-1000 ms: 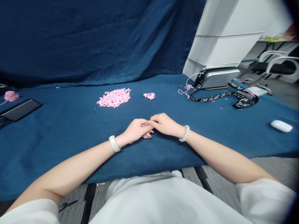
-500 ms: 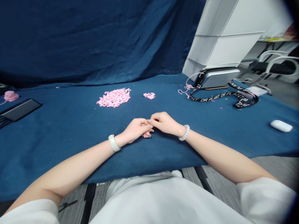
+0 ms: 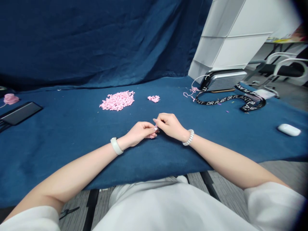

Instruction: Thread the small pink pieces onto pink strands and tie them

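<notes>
Bright Room, Dark Corners

Soft, bright light fills the room. The blue curtain (image 3: 134, 45) shines a little at 12 o'clock and goes almost black just past 9. A soft shadow sits under the right hand (image 3: 172, 127). At 2 o'clock, the white panels (image 3: 243, 49) look very pale, and the chair (image 3: 290, 68) is fuzzy. Black curves cut the corners at 2 and 4. Edges look stretched.

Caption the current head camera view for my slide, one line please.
Left hand and right hand hold a small pinkish piece before a large pink pile and a smaller pile.
</notes>
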Available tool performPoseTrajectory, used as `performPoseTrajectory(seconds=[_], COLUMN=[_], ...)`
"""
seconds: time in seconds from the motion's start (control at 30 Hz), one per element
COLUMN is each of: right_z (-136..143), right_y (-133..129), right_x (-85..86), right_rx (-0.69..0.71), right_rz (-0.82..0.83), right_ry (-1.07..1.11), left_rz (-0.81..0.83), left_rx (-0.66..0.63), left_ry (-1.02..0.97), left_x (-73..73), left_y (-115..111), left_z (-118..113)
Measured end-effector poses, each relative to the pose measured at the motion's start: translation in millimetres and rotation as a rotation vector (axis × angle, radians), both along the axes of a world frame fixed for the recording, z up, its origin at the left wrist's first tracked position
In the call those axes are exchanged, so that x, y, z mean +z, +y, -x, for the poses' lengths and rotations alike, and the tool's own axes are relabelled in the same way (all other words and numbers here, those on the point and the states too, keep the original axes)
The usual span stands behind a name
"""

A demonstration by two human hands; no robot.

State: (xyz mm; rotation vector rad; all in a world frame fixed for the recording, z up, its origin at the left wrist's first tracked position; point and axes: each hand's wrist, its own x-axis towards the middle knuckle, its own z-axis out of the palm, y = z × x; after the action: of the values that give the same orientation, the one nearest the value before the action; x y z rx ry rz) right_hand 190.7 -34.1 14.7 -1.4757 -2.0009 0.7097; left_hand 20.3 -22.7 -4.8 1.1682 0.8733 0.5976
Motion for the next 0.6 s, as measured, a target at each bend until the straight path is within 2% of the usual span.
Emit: performPoseTrajectory(seconds=[0.23,0.4,0.6], right_z=[1.3,0.7,1.3], right_y=[1.7,1.0,-3.8], right_x=[0.2,-0.5,1.7], right_rx=[-0.043,-0.022,0.032], right_rz=[-0.006,-0.014,0.015], right_ry=[0.031,0.049,0.077], left_rz=[0.022,0.081,-0.007], left_rx=[0.004,-0.027,-0.156], left_ry=[-0.054,-0.111,-0.038], left_x=[-1.2,1.5,-1.1], left_y=[0.7,0.3,2.2], left_z=[-1.0,-0.4,1.7])
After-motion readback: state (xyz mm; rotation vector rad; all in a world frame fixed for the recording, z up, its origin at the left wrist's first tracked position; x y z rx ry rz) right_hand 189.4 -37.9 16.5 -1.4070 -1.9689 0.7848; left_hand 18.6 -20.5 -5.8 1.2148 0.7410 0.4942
